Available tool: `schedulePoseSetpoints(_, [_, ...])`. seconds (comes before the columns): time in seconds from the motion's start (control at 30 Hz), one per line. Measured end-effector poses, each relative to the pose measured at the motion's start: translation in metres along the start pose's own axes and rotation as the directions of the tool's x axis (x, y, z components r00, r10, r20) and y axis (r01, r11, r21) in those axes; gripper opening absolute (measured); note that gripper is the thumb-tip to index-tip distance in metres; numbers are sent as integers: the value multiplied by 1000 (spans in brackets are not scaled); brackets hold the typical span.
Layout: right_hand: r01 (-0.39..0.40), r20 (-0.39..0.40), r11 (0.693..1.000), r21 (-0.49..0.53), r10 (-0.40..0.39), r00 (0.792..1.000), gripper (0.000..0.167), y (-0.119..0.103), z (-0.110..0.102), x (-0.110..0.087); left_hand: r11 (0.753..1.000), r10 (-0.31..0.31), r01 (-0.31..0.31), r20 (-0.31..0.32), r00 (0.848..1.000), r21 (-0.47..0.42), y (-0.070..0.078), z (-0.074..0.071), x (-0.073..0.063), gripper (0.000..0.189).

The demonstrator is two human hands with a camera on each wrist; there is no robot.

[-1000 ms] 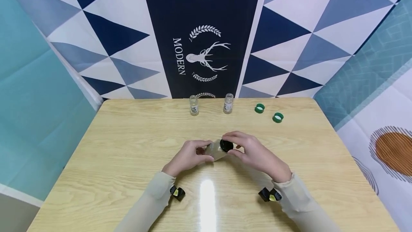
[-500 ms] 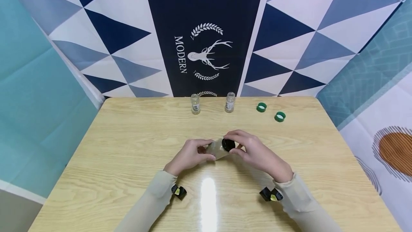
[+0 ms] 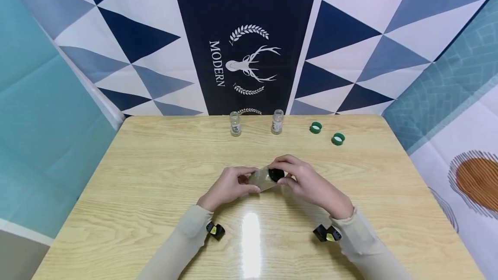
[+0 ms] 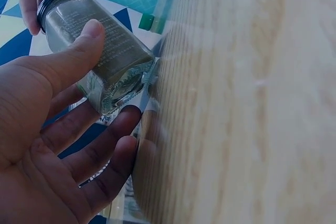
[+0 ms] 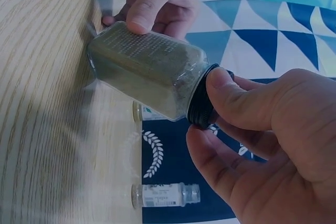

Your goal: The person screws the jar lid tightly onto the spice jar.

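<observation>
A square glass jar (image 5: pixel 142 69) holding greyish-tan powder is tilted above the table, its black screw lid (image 3: pixel 276 174) turned to the right. My left hand (image 3: pixel 230 186) grips the body of the jar, the thumb lying across its printed face in the left wrist view. At the other end my right hand (image 3: pixel 301 181) pinches the ridged lid (image 5: pixel 201 98) between thumb and fingers. The lid sits on the jar's neck. Whether it is loose, I cannot tell.
Two small uncapped glass bottles, a left one (image 3: pixel 235 124) and a right one (image 3: pixel 277 122), stand upright at the table's back edge. To their right lie two green caps, one farther back (image 3: pixel 315 128) and one nearer (image 3: pixel 338 138). Patterned cloth hangs behind the wooden table (image 3: pixel 155 176).
Both hands keep their hold on the jar and its lid, with only slight finger movement at the lid. The whole head view shifts a little; the bottles and caps stay put.
</observation>
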State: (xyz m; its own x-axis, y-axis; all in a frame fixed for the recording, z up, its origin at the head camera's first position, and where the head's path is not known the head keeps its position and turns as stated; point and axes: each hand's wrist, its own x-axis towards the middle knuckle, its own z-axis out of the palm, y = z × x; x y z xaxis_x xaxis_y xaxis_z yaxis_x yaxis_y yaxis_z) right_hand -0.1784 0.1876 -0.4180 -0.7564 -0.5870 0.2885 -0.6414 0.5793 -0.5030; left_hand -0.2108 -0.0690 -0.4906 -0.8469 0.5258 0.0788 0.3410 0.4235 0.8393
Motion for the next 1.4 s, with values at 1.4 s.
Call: schedulePoseSetpoints(1.4, [-76, -29, 997, 0, 76, 997, 40, -10, 10, 3, 999, -31, 30, 8, 1000, 19, 5, -5, -3, 49])
